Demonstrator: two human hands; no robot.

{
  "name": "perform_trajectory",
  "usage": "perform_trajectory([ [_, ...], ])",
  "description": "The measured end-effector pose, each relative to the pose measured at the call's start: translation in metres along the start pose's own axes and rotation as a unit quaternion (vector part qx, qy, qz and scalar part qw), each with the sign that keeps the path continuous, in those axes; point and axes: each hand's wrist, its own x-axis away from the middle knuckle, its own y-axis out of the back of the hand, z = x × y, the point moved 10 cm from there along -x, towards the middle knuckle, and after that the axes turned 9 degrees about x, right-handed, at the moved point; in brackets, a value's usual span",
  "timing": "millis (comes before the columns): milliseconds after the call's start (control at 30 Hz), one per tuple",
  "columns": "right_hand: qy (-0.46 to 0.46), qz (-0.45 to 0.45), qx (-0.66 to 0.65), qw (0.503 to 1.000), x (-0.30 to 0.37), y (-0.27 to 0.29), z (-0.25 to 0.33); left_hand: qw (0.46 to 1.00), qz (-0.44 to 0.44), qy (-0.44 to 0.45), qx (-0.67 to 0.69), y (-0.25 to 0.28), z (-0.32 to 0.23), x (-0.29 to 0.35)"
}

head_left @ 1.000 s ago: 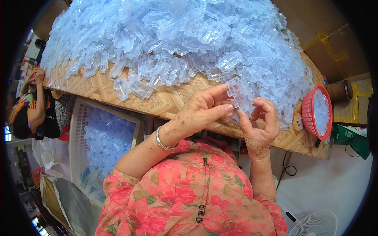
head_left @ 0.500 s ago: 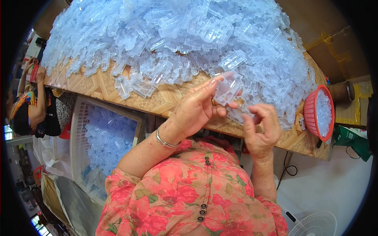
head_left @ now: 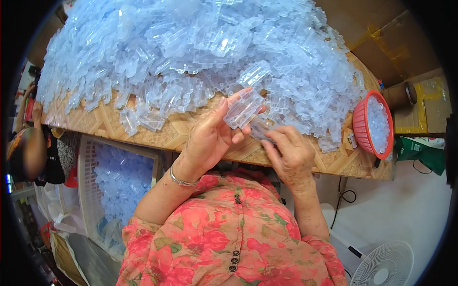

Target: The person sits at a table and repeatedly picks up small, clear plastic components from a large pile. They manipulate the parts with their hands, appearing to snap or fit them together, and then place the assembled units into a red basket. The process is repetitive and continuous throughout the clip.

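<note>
My left hand (head_left: 214, 136) holds a clear plastic hinged case (head_left: 244, 109) by its lower edge, lifted just above the table edge. My right hand (head_left: 288, 152) sits just right of it, its fingers pinched on a second small clear plastic piece (head_left: 261, 127) that touches the case. A huge heap of the same clear plastic pieces (head_left: 191, 52) covers the wooden parquet-patterned table (head_left: 176, 133) right behind both hands. A silver bracelet circles my left wrist.
A red basket (head_left: 373, 125) of small clear parts stands at the table's right end. A white crate (head_left: 112, 183) full of clear pieces sits below the table on the left. Another person (head_left: 28, 148) is at far left. A white fan (head_left: 381, 264) stands lower right; cardboard boxes (head_left: 377, 33) behind.
My left hand has lifted a clear case out of the heap and drawn it toward me. My right hand has dropped slightly and now pinches a smaller piece against it.
</note>
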Motion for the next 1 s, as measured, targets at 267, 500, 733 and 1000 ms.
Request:
perform_trajectory([
  [267, -0.054, -0.1, 0.052, 0.992, -0.02, 0.04, -0.034, 1.0, 0.005, -0.014, -0.005, 0.003, -0.005, 0.003],
  [500, -0.09, -0.043, 0.142, 0.985, -0.044, 0.029, -0.076, 1.0, 0.024, 0.006, -0.004, -0.005, 0.006, 0.0],
  [733, -0.074, -0.103, 0.076, 0.989, -0.039, 0.04, -0.067, 1.0, 0.021, 0.0, -0.011, -0.004, 0.006, 0.002],
  [1000, -0.11, -0.14, 0.002, 0.984, -0.018, 0.047, -0.059, 0.999, 0.041, 0.01, -0.018, -0.011, 0.012, 0.0],
])
